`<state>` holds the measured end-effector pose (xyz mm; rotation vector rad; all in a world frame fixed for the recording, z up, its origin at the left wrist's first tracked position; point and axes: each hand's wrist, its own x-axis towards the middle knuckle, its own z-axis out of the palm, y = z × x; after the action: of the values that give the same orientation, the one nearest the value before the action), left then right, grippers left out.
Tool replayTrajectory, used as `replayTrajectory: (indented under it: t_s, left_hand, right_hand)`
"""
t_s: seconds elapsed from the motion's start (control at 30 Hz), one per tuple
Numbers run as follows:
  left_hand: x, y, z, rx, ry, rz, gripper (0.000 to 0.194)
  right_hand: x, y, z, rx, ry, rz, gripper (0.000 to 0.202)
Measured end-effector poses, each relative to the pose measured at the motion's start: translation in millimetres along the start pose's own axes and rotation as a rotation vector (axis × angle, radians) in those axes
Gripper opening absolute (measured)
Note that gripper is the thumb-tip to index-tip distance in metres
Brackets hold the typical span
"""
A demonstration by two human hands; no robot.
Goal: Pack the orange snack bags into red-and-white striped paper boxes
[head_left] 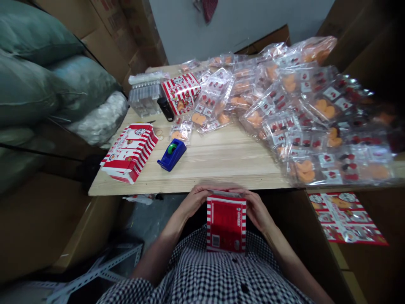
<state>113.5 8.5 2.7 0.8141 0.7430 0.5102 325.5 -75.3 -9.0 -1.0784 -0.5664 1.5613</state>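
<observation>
In the head view, the black-and-white checked shirt [202,276] is nearest. Just in front of it, below the front edge of the wooden table [228,158], is a red-and-white carton [226,226], its printed panel facing up towards the camera. The left hand [196,198] holds its upper left corner and the right hand [257,209] its upper right, fingers curled in around the top edge. A thin, pale strip along that edge is too blurred to identify.

The step in hand looks to be handling the carton's top end; the next move seems to call for keeping it steady between both hands while the fingers work that edge.

On the carton, white lettering runs sideways up the right, and a barcode-like block sits at lower left; neither can be read. Red-striped flat cartons [131,152] lie stacked at the table's left, with a round emblem and lettering too soft to make out. Another striped carton [182,93] stands farther back, beside a black bottle [165,109] and clear plastic cases [144,99]. The blue tape dispenser [172,155], with its green roll, shows no legible brand. Clear packets [303,114] of orange, red and dark pieces cover the right side; their small cards carry unreadable print. A printed sheet [349,219] lies below the table's right end.
</observation>
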Motion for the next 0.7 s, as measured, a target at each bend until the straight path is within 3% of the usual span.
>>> replayTrajectory:
  t_s: [0.23, 0.4, 0.57, 0.7]
  left_hand:
    - [-2, -1, -9.7, 0.157, -0.137, 0.059, 0.034]
    - [7, -7, -12.7, 0.348, -0.09, 0.179, 0.029]
    - [8, 7, -10.8, 0.437, -0.197, 0.157, 0.03]
    - [8, 26, -5.5, 0.558, -0.212, 0.158, 0.026]
  right_hand:
    - [-4, 5, -12, -0.293, -0.073, -0.149, 0.028]
    - [5, 8, -27, -0.337, -0.106, -0.163, 0.026]
    - [5, -17, -25, -0.418, -0.183, -0.118, 0.023]
    - [8, -42, -12, -0.496, -0.259, -0.095, 0.019]
